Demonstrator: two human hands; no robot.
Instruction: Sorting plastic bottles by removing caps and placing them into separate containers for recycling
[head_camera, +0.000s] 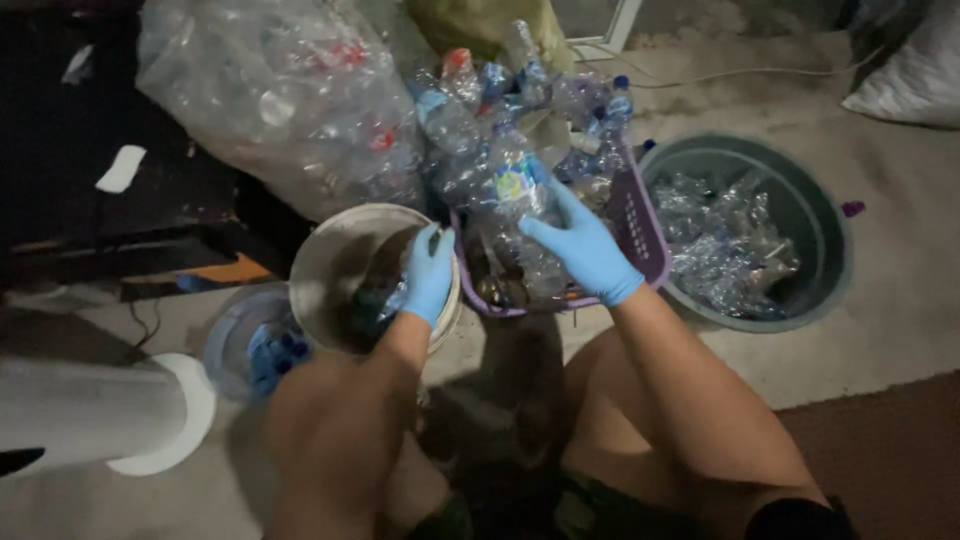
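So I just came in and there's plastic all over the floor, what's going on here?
A person in blue gloves crouches over a purple basket heaped with clear plastic bottles. The right hand holds a bottle at the basket. The left hand is over a pale bucket, pinching something small. A round green tub with crushed bottles sits to the right, and a small bowl of blue caps to the left.

The bare floor (890, 300) at three o'clock is open room for a hand. At twelve o'clock the purple basket (640, 235), piled high with bottles (500, 150), blocks the way. The big clear bag (290, 100) fills eleven o'clock. The white bucket (335, 255) and the small tub (235, 335) crowd nine o'clock. The round green bin (820, 220) sits at two o'clock.
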